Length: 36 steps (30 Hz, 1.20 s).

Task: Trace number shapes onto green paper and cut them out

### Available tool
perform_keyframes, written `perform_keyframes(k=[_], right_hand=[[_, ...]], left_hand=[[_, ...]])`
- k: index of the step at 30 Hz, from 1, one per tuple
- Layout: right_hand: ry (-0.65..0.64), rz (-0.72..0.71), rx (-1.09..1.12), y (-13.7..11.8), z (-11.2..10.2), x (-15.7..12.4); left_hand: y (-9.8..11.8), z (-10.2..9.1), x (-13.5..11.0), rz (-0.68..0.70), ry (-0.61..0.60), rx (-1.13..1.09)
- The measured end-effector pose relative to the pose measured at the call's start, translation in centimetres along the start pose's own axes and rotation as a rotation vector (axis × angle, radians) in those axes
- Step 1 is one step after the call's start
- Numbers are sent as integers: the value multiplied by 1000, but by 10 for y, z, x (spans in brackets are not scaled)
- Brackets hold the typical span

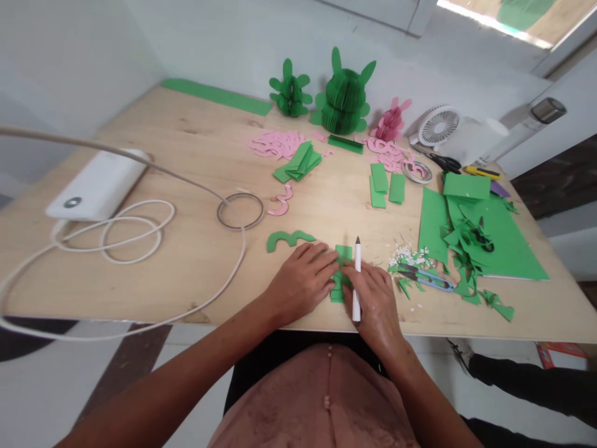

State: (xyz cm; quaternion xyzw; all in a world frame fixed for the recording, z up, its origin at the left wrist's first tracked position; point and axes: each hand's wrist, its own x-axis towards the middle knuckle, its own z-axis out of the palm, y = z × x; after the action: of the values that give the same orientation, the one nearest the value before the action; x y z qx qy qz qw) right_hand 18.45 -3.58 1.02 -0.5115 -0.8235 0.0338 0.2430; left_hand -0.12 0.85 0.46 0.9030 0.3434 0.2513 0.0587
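My left hand (302, 278) lies with fingers stretched flat, pressing a small green paper piece (342, 255) onto the wooden table (196, 261) near its front edge. My right hand (375, 302) is closed round a white pen (357, 274) that points away from me, its fingers also touching the green paper. A green cut-out shaped like a 3 (286, 239) lies just left of my left hand. Most of the paper under my hands is hidden.
Small snips (426, 278) and green scraps (471, 249) lie right of my hands. Tape rings (240, 211), green strips (387, 185), pink cut-outs (275, 144), green and pink paper figures (345, 96), a fan (438, 126), scissors (445, 163), a white box (100, 185) and a cable (135, 230) also sit here.
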Motion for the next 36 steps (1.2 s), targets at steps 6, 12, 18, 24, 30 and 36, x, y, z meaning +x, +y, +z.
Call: perform_keyframes(k=[6,12,18,24,30,36], right_hand=[[3,0,14,2,1,-1],[8,3,16,3,3,-2],[23,1,19,2,3,-2],[65,-24,33,1,0,-1],[13,-36,16,1,-2,0],[-3,-34,4,2,0,-1]], left_hand=[[0,2,-1,3,10,21],[0,2,-3,1,2,25],[-1,2,-3,6,21,28],[-1,2,-2,-3,11,-3],[-1,0,-1,-24,-17,-37],[-5,0,-2,-39,-34,-81]])
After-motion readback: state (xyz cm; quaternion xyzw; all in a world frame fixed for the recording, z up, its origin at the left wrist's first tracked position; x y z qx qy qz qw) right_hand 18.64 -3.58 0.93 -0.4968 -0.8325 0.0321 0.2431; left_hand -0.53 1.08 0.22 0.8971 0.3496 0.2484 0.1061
